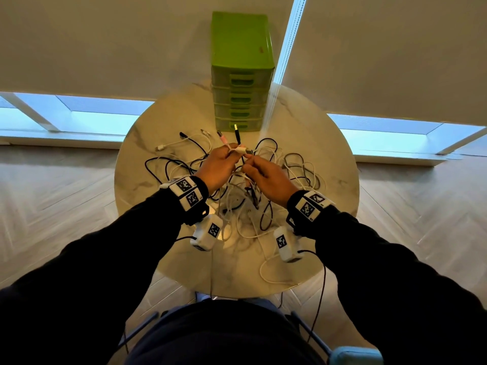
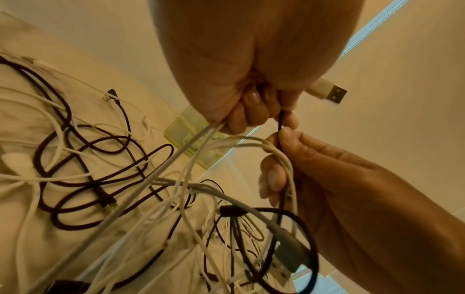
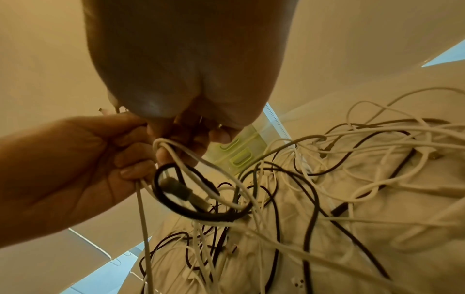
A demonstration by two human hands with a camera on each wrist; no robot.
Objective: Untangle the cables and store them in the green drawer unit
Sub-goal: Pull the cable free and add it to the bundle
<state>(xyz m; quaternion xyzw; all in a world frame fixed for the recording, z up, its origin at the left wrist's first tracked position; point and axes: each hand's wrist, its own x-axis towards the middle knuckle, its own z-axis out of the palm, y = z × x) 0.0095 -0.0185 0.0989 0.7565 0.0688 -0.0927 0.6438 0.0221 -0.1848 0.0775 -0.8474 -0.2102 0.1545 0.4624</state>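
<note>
A tangle of black and white cables (image 1: pixel 297 169) lies on the round marble table (image 1: pixel 147 143). Both hands are raised over its middle, close together. My left hand (image 1: pixel 232 152) grips a bundle of white cables (image 2: pixel 201 139) whose white USB plug (image 2: pixel 327 92) sticks out past the fist. My right hand (image 1: pixel 249 165) pinches a thin black cable (image 2: pixel 279 123) just below the left fist, and white strands loop over its fingers (image 2: pixel 274 177). A thick black loop (image 3: pixel 201 214) hangs under both hands. The green drawer unit (image 1: pixel 241 75) stands at the table's far edge with all drawers closed.
Loose plugs (image 1: pixel 181 134) lie in front of the drawer unit. A white cable (image 1: pixel 266 275) trails toward the table's near edge. Blinds and a window strip (image 1: pixel 287 35) are behind the unit. Wooden floor (image 1: pixel 52 196) surrounds the table.
</note>
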